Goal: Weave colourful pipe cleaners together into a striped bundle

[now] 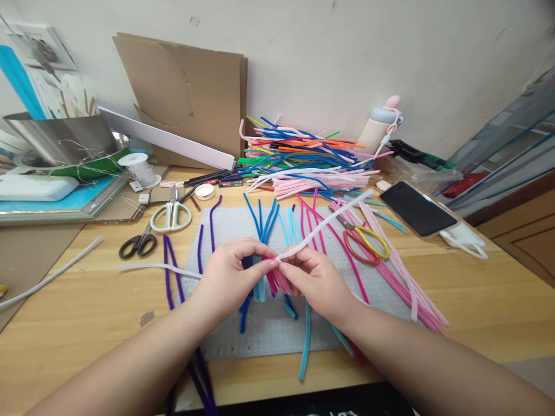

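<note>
A white pipe cleaner (pixel 333 219) runs up and to the right from between my hands, its far end free. My left hand (pixel 234 271) pinches it between thumb and index finger. Close against it, my right hand (pixel 316 280) grips the same pipe cleaner, fingertips nearly touching the left ones. Beneath the hands hang light blue pipe cleaners (pixel 259 289) and pink pipe cleaners (pixel 280 282); my fingers hide how these join the white one. Dark blue pipe cleaners (pixel 265 225) fan out behind. All this is above a grey cutting mat (pixel 260 341).
Red-and-yellow scissors (pixel 364 242) lie right, near long pink pipe cleaners (pixel 403 283) and a phone (pixel 417 208). White-handled scissors (pixel 171 216) and black scissors (pixel 139 244) lie left. A pile of mixed pipe cleaners (pixel 307 156) and cardboard sheets (pixel 186 92) stand at the wall.
</note>
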Tool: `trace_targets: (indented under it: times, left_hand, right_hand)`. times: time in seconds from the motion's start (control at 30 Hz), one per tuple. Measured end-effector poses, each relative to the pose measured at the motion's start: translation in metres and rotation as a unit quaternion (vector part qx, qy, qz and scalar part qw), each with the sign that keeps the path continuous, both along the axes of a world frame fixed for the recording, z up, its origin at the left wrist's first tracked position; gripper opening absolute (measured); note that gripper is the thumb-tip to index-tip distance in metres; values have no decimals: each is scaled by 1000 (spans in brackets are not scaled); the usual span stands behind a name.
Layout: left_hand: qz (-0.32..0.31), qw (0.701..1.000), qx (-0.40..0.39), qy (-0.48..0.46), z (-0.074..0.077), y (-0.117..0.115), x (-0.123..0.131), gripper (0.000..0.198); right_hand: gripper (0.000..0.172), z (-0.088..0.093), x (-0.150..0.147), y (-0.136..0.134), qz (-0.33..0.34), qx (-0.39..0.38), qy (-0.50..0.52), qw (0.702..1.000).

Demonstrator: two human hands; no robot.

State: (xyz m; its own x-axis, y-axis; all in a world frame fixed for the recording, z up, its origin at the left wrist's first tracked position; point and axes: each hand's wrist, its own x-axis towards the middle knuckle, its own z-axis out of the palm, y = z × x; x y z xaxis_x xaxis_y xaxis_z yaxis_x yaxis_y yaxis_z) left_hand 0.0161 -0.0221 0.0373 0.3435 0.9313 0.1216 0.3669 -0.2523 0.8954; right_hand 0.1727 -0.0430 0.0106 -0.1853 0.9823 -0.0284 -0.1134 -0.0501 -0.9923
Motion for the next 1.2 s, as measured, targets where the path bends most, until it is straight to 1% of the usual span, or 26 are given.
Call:
trace_targets:
  times: [0.1,0.23,0.47,0.57,0.67,0.83,1.0,1.2]
  left_hand:
    - [2,1000,-2,0,2,-2,1,10]
    - [-3,1000,15,2,3,-3,1,6]
    - [-4,1000,22,11,-1,-4,0,5]
    - [4,1000,18,-4,-3,-3,0,3]
    - [19,1000,11,-11,-3,-2,0,12]
    - [4,999,10,36,0,-2,0,12]
    - [-1,999,30,30,2,-3,0,11]
    - [-19,999,41,16,2,-3,0,10]
  right_hand:
    - [14,0,0,0,2,0,1,1000]
    - [13,0,0,0,-2,8,0,1000]
    - [11,0,1,0,9,13,-1,1000]
    - [11,-1,1,0,7,11,0,1000]
    - [13,-1,1,0,-1,13,3,1000]
    - [13,0,1,-1,-3,11,6,1000]
    - [11,3,1,-1,4,2,14,1000]
    - [10,1,3,-2,3,5,12,1000]
